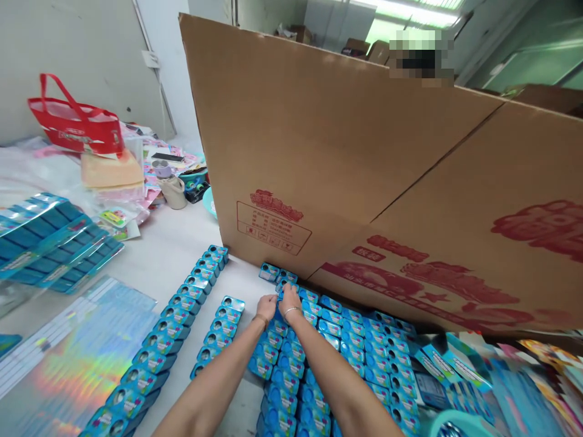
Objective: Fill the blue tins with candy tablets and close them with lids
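Note:
Both my hands are at the far end of a block of small blue boxes [285, 379] on the white table. My right hand [290, 298], with a thin bracelet at the wrist, has its fingers closed over a small blue box [281, 283] there. Just to its left, my left hand [267, 307] is closed in a pinch beside the same row; its fingertips hide whatever they hold. Two more blue boxes [269, 272] stand beyond my hands, against the cardboard. To the left run a short row [221, 328] and a long row [166, 331] of similar boxes with round dark windows.
A large cardboard carton [337, 158] walls off the far side. Shrink-wrapped blue packs [54, 243] and shiny holographic sheets [86, 346] lie left. Behind them are a red bag [77, 124] and a beige cup [173, 191]. A turquoise basin [464, 419] stands front right.

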